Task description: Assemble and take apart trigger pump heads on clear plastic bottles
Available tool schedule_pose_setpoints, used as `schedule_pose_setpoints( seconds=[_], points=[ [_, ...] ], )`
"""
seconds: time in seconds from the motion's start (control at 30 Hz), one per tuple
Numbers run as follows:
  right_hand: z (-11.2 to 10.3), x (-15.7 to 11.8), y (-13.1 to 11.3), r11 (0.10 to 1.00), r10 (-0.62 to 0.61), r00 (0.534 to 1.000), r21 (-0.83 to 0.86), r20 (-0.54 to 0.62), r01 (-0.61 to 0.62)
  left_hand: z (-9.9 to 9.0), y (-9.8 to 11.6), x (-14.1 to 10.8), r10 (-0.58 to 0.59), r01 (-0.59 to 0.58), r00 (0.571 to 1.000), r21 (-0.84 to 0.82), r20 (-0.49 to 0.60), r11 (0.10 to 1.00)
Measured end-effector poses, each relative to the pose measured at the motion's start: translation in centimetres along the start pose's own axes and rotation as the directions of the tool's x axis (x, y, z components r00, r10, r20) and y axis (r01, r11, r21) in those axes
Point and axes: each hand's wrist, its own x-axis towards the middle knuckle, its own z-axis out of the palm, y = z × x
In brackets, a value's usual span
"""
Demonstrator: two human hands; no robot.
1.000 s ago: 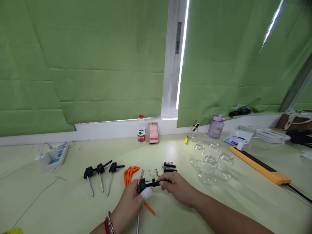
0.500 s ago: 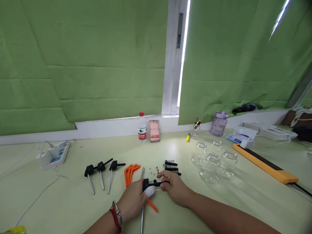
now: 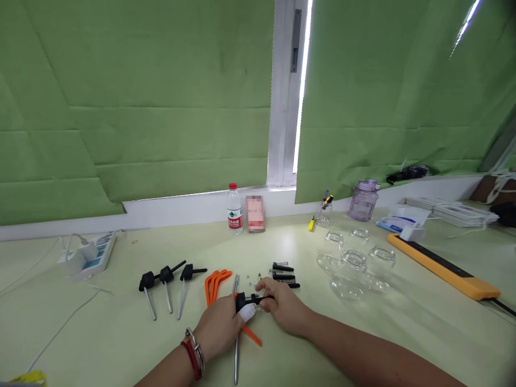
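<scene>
My left hand (image 3: 223, 323), its thumb wrapped in white, grips a black trigger-sprayer head (image 3: 241, 302). My right hand (image 3: 285, 306) pinches the black stem (image 3: 262, 299) that sticks out of its right side. An orange lever (image 3: 252, 336) slants out below my left hand, and it is unclear whether it joins the sprayer head. Thin metal tubes (image 3: 236, 360) run under that hand. Beyond my hands lie several orange curved levers (image 3: 217, 282), black plungers with springs (image 3: 284, 276) and tiny loose parts (image 3: 249, 283), partly hidden by my right fingers.
Three black heads with metal tubes (image 3: 165, 275) lie at left. Several clear glass jars (image 3: 355, 263) stand at right, near an orange power strip (image 3: 443, 269). A water bottle (image 3: 235, 212) and a pinkish box (image 3: 255, 214) stand at the back. A white power strip (image 3: 99, 257) lies far left.
Both hands keep hold of the sprayer head and its stem. My right hand has shifted slightly left and up, closer to my left hand. The whole view has tilted a little.
</scene>
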Motion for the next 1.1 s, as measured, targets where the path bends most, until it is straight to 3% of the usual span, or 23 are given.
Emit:
schedule_pose_setpoints(
  seconds=[0.23,1.1],
  points=[
    [-0.1,0.03,-0.31,1.0,0.01,0.999,-0.007,0.036,-0.01,-0.31,0.27,-0.06,0.017,-0.016,0.998,-0.018,0.058,1.0],
    [0.02,0.49,0.34,1.0,-0.012,0.999,-0.023,0.038,0.013,-0.51,0.21,0.05,0.006,-0.003,0.998,-0.036,0.065,0.999]
  ],
)
